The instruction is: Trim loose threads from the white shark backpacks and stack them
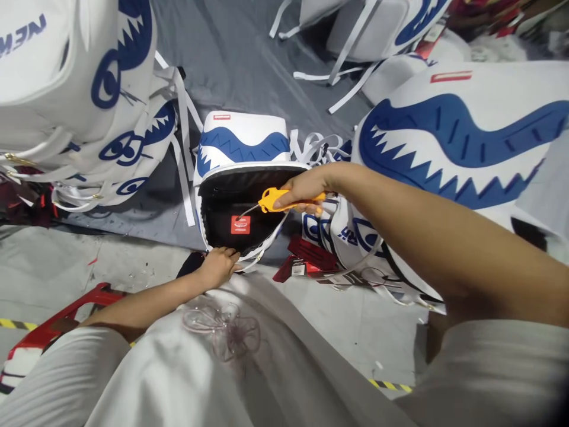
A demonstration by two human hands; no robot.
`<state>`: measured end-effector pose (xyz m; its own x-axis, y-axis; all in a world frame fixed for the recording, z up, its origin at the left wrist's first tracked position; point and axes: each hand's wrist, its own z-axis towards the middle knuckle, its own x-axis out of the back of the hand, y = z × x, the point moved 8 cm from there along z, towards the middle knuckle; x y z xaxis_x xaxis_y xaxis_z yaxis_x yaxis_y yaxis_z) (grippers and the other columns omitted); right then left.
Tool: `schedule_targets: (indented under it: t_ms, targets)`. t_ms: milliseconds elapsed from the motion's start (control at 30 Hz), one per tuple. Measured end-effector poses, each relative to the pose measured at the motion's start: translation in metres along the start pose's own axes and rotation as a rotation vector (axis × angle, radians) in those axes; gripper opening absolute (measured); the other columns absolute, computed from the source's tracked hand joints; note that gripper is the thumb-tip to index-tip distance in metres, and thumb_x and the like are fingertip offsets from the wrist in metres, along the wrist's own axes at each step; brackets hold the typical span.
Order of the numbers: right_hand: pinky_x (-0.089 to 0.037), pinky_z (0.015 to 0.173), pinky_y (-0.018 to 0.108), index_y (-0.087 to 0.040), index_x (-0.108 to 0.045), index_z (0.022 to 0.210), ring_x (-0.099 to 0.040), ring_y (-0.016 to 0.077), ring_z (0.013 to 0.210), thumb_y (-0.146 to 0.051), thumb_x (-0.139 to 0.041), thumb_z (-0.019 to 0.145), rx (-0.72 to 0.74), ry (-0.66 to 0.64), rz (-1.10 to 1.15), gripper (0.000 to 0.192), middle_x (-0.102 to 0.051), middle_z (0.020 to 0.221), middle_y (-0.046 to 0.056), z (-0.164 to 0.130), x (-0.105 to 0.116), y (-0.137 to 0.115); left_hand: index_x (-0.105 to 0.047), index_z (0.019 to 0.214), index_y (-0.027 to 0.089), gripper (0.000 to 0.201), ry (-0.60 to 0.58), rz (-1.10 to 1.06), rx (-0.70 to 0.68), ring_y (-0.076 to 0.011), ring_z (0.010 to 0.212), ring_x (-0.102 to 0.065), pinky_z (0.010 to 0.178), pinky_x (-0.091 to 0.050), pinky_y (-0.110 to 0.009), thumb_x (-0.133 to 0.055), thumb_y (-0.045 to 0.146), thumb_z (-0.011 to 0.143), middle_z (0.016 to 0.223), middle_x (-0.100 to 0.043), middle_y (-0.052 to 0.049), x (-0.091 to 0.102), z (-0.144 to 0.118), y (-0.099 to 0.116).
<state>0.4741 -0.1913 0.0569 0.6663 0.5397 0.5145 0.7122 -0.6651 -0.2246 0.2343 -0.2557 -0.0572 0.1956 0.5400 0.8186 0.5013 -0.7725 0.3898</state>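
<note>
Right hand: the right hand (pixel 302 191) is closed around the orange plastic handle of a thread snipper (pixel 272 200), whose thin metal tip points away from the palm, to the person's left and slightly down.
Tool axis: the long axis runs nearly level, from the fingers toward the small red label (pixel 240 225) sewn on the black lining; the tip sits just above and beside that label, contact not discernible.
Left hand: the left hand (pixel 219 266) is curled, fingers folded over the near lower rim of the open white backpack with the blue shark-mouth print (pixel 242 145), gripping it.
Bag position: the opening lies between the two hands, beyond the left hand and to the left of the right hand.
Nearer hand: the right hand, through the tool, is nearer to the label.
Surroundings: similar white-and-blue backpacks (pixel 457 136) lie to the right of the right hand, and red hang tags (pixel 306 261) lie below it on the grey floor (pixel 240 65).
</note>
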Motion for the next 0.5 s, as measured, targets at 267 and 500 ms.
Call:
schedule_targets:
  t_ms: [267, 500]
  targets:
    - [-0.049, 0.065, 0.037, -0.015, -0.062, 0.078, -0.063, 0.0216, 0.062, -0.045, -0.067, 0.094, -0.132, -0.138, -0.315, 0.034, -0.056, 0.063, 0.004, -0.006, -0.021, 0.012, -0.074, 0.104, 0.025, 0.026, -0.264, -0.23, 0.255, -0.0245, 0.098, -0.069, 0.075, -0.046, -0.027, -0.06, 0.044, 0.092, 0.103, -0.075, -0.006, 0.008, 0.061, -0.028]
    - [-0.044, 0.06, 0.032, -0.01, -0.052, 0.123, -0.039, 0.0103, 0.04, -0.034, -0.047, 0.105, -0.153, -0.337, -0.237, 0.031, -0.041, 0.051, -0.009, -0.027, -0.05, 0.018, -0.072, 0.087, 0.023, 0.021, -0.152, -0.284, 0.277, -0.0184, 0.086, -0.067, 0.073, -0.044, -0.025, -0.053, 0.015, 0.088, 0.089, -0.073, -0.004, -0.004, 0.066, -0.033]
